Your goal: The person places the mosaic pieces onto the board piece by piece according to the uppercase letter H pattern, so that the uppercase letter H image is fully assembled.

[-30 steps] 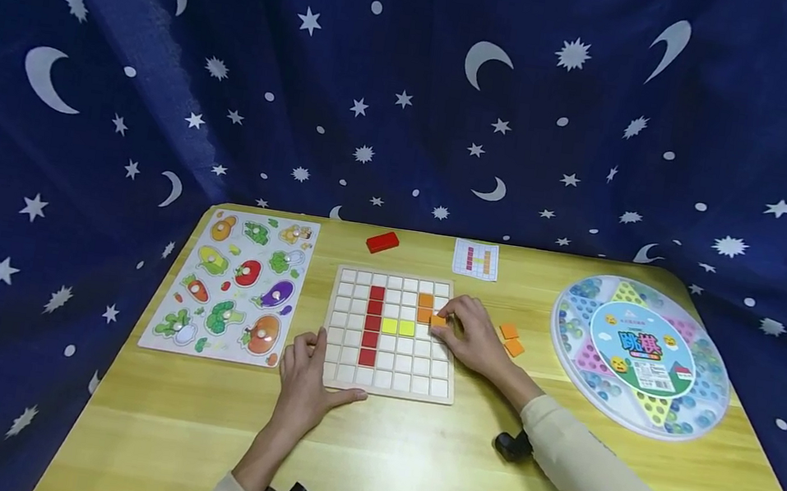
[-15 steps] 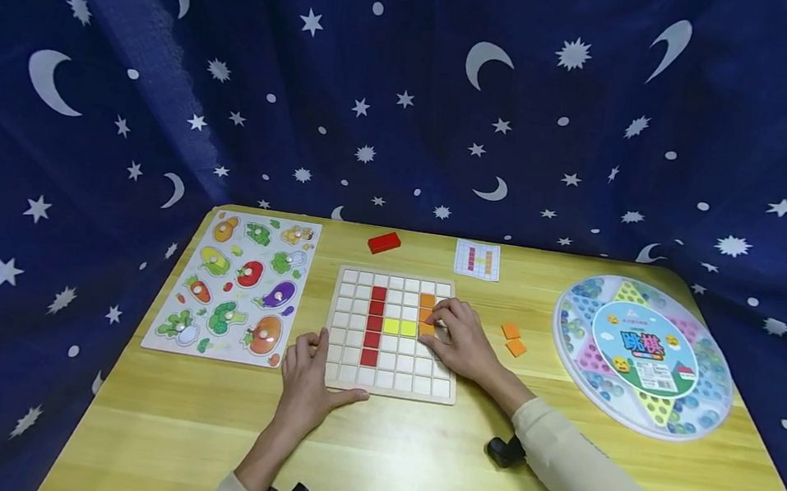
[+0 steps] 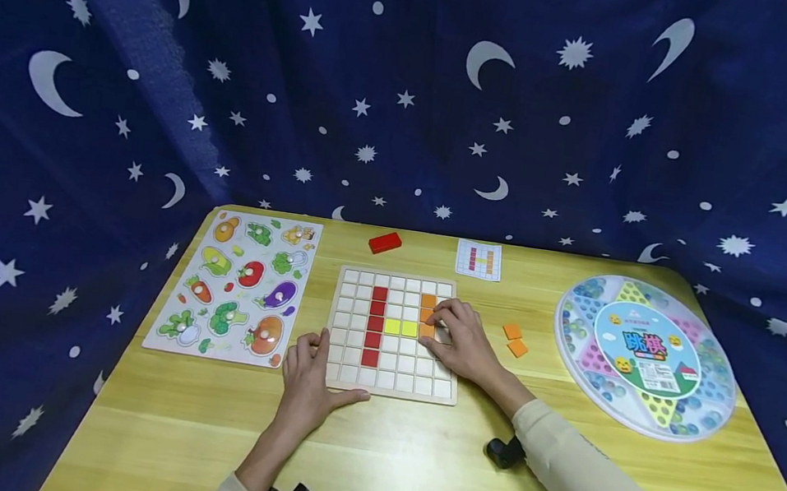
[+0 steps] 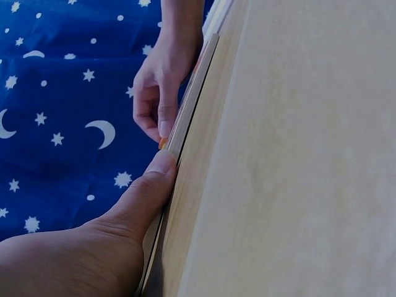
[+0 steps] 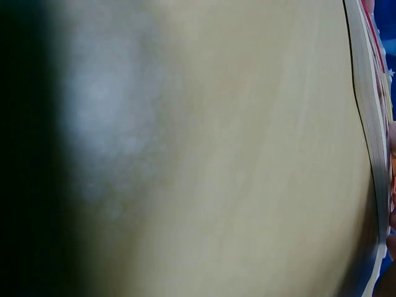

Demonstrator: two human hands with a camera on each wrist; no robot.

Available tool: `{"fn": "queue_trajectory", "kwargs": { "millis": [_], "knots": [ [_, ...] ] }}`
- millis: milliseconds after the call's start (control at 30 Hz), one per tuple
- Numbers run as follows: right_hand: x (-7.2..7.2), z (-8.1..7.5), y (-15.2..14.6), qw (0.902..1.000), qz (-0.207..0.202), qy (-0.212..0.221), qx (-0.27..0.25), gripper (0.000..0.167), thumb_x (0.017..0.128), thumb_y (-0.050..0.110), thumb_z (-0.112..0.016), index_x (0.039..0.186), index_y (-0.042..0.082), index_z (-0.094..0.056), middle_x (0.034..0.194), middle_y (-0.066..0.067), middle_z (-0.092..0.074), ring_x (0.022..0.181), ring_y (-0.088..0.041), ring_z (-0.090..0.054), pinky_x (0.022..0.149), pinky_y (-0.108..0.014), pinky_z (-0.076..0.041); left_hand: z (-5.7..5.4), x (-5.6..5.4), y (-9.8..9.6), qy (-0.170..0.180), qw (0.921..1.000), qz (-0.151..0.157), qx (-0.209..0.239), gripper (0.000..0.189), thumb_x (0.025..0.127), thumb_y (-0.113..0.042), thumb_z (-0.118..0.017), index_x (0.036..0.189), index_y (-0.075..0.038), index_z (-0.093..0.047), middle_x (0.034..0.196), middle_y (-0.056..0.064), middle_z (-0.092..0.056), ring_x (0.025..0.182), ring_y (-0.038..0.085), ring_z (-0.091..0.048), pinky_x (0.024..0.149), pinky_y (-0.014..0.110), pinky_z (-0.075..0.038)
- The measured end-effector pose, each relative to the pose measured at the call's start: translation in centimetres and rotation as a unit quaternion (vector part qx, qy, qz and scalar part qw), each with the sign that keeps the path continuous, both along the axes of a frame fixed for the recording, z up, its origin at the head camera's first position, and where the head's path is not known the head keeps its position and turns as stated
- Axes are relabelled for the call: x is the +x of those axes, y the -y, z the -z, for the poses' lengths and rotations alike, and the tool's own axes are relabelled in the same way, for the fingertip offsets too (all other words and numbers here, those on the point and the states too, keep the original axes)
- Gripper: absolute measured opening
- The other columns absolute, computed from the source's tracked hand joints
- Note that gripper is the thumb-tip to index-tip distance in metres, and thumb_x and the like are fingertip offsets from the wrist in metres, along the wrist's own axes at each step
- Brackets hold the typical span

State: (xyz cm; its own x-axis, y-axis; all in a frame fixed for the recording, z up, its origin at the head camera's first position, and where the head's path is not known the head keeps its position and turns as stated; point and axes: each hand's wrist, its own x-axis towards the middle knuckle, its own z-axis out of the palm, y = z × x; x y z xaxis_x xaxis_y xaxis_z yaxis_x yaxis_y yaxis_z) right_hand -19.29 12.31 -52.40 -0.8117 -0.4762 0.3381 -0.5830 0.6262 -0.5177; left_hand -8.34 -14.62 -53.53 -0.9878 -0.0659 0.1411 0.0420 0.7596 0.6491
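A square wooden grid board (image 3: 385,380) lies in the middle of the table, with a column of several red tiles (image 3: 374,326) and two yellow tiles (image 3: 401,327) set in its cells. Orange tiles (image 3: 428,301) form a column on the right. My right hand (image 3: 464,343) pinches the lowest orange tile (image 3: 427,330) of that column, partly covering it; in the left wrist view its fingertips bring an orange edge down to the board. My left hand (image 3: 307,379) rests at the board's front-left corner, thumb along the front edge, index finger against the left side.
Two loose orange tiles (image 3: 514,340) lie right of the board. Behind it are a red block (image 3: 385,243) and a small pattern card (image 3: 479,260). A vegetable puzzle (image 3: 231,286) lies left, a round Chinese checkers set (image 3: 645,357) right.
My right hand has lowered the orange tile from a tilted position over the board into the cell below the other orange tiles. The left hand stays at the corner.
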Motion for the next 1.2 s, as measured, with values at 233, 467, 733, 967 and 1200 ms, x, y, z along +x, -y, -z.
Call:
{"fn": "queue_trajectory", "kwargs": {
  "millis": [233,467,733,967,1200],
  "knots": [
    [-0.09,0.04,-0.12,1.0,-0.003,-0.005,-0.002,0.029,0.081,0.027,-0.081,0.099,0.009,-0.065,0.116,-0.011,-0.057,0.106,-0.028,-0.049,0.091,-0.047,-0.035,0.08,-0.06,0.03,-0.003,1.0,0.001,-0.002,0.124,0.054,-0.055,-0.091,0.149,0.0,-0.034,0.124,0.017,-0.036,0.107,0.031,-0.031,0.092,0.045,-0.023],
    [-0.08,0.11,-0.16,1.0,-0.003,-0.006,-0.004,0.029,0.08,0.026,-0.081,0.097,0.009,-0.065,0.115,-0.011,-0.057,0.105,-0.028,-0.048,0.089,-0.045,-0.035,0.18,-0.04,-0.02,-0.008,0.9999,0.001,-0.009,0.123,0.054,-0.056,-0.09,0.149,-0.001,-0.035,0.124,0.016,-0.036,0.107,0.031,-0.032,0.092,0.045,-0.024],
    [-0.1,0.06,-0.18,0.9999,-0.008,-0.011,-0.01,0.027,0.08,0.025,-0.081,0.096,0.01,-0.065,0.114,-0.011,-0.057,0.105,-0.028,-0.048,0.09,-0.046,-0.034,0.24,-0.05,0.04,-0.012,0.9998,0.002,-0.012,0.124,0.054,-0.057,-0.09,0.149,0.0,-0.035,0.124,0.017,-0.037,0.107,0.032,-0.032,0.092,0.045,-0.024],
    [-0.12,0.13,-0.17,0.9997,-0.013,-0.014,-0.014,0.027,0.08,0.024,-0.081,0.095,0.009,-0.065,0.114,-0.013,-0.057,0.104,-0.028,-0.048,0.089,-0.046,-0.034,0.26,-0.05,0.07,-0.009,0.9999,0.002,-0.01,0.124,0.054,-0.057,-0.09,0.149,-0.001,-0.034,0.124,0.016,-0.036,0.107,0.031,-0.032,0.092,0.045,-0.024],
    [-0.17,0.3,-0.18,0.9998,-0.01,-0.008,-0.013,0.026,0.081,0.025,-0.081,0.095,0.01,-0.065,0.115,-0.012,-0.057,0.105,-0.028,-0.048,0.089,-0.045,-0.034,0.25,-0.05,0.1,-0.007,1.0,0.001,-0.007,0.124,0.053,-0.057,-0.09,0.149,-0.001,-0.034,0.124,0.016,-0.036,0.107,0.031,-0.032,0.092,0.045,-0.023]
  ]
}}
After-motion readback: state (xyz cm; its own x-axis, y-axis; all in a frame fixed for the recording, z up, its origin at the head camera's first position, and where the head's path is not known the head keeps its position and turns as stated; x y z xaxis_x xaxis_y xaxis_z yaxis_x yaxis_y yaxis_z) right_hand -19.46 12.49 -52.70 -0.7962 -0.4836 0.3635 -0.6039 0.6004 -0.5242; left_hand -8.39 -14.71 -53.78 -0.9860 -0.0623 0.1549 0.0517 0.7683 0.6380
